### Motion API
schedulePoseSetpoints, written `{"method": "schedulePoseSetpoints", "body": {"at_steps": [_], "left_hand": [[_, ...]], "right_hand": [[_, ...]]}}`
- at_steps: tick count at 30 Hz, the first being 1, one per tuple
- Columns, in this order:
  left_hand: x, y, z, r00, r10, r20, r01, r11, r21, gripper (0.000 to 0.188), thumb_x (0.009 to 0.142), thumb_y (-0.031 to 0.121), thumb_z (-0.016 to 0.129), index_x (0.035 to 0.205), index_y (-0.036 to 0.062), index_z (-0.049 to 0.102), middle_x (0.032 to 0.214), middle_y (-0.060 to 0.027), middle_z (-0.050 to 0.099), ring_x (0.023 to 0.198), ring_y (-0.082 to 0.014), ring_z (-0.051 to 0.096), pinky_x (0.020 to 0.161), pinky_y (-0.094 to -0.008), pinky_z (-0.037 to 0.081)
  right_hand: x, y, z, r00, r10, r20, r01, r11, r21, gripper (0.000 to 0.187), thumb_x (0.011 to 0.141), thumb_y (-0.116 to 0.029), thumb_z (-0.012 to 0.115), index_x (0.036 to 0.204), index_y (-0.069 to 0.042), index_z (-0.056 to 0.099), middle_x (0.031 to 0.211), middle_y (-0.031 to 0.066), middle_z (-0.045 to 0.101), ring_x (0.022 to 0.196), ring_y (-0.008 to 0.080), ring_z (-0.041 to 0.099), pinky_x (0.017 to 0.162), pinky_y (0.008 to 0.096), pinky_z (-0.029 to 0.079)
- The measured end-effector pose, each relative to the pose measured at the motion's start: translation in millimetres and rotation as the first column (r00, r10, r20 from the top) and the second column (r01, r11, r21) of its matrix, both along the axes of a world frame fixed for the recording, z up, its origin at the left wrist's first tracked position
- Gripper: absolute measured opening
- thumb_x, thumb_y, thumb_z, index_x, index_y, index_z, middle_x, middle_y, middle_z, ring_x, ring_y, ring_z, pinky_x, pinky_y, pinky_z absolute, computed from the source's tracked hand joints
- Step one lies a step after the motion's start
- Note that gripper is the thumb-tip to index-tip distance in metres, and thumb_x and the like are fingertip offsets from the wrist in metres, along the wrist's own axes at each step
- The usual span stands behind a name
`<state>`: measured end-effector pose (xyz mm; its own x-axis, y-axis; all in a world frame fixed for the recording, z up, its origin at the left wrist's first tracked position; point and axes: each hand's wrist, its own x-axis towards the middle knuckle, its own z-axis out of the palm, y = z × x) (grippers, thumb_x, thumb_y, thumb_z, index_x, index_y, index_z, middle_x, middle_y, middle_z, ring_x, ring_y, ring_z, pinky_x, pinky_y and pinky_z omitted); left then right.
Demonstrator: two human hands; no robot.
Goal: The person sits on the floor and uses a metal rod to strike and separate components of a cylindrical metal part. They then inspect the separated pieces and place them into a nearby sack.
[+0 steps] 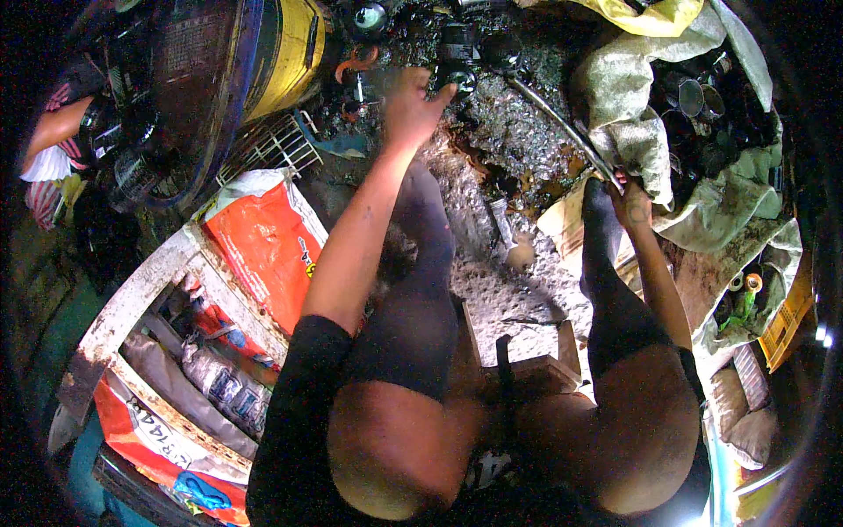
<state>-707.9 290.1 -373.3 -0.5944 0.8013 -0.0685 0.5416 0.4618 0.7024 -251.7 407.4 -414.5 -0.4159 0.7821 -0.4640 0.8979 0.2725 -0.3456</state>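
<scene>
My left hand (411,110) reaches forward over wet, black, oily ground, thumb spread away from the other fingers. Its fingers are blurred, and no held thing shows in them. Near its thumb lies a shiny round can-like end (463,83), and beyond that stands a dark oily cylinder (459,42). A reddish curved piece (357,63) lies to the left of the fingers. At the right, my right hand (630,206) is closed around the near end of a long metal rod (562,126). The rod slants away to the far left, its far end beside a dark rounded lump.
A large yellow-and-dark drum (290,61) stands at the left, with a white wire rack (272,151) below it. Nearer are an orange sack (259,250) and a rusty white frame (149,290). At the right, an open woven sack (615,110) holds dark cans. Another person's arm (61,127) shows far left.
</scene>
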Motion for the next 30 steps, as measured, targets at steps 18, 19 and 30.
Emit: {"method": "schedulePoseSetpoints", "body": {"at_steps": [18, 19, 30], "left_hand": [[17, -9, 30, 0.89, -0.457, -0.005, 0.433, 0.847, -0.309, 0.073, 0.06, 0.02, 0.085, 0.12, 0.0111, 0.046, 0.106, -0.0205, 0.063, 0.101, -0.0407, 0.062, 0.086, -0.0472, 0.05], [13, -14, 34, 0.906, -0.424, 0.004, 0.404, 0.861, -0.308, 0.072, 0.06, 0.02, 0.085, 0.12, 0.0112, 0.046, 0.106, -0.0205, 0.063, 0.1, -0.041, 0.062, 0.086, -0.0474, 0.05], [-35, -54, 17, 0.794, -0.588, 0.152, 0.607, 0.78, -0.149, 0.056, 0.075, 0.026, 0.08, 0.122, 0.0094, 0.054, 0.111, -0.016, 0.066, 0.1, -0.0361, 0.065, 0.087, -0.0419, 0.052]], "right_hand": [[2, -6, -2, 0.999, -0.038, -0.001, 0.038, 0.999, 0.019, 0.041, 0.086, -0.025, 0.072, 0.12, -0.008, 0.057, 0.112, 0.0122, 0.066, 0.099, 0.0307, 0.066, 0.082, 0.0398, 0.052], [5, -4, -3, 1.0, -0.005, -0.017, 0.005, 0.999, 0.033, 0.042, 0.088, -0.027, 0.069, 0.123, -0.008, 0.056, 0.112, 0.0137, 0.067, 0.099, 0.0312, 0.066, 0.083, 0.0401, 0.052], [28, 2, -32, 0.998, 0.044, 0.044, -0.048, 0.993, 0.11, 0.043, 0.089, -0.038, 0.068, 0.121, -0.011, 0.06, 0.11, 0.0113, 0.069, 0.098, 0.0317, 0.068, 0.081, 0.0427, 0.054]]}}
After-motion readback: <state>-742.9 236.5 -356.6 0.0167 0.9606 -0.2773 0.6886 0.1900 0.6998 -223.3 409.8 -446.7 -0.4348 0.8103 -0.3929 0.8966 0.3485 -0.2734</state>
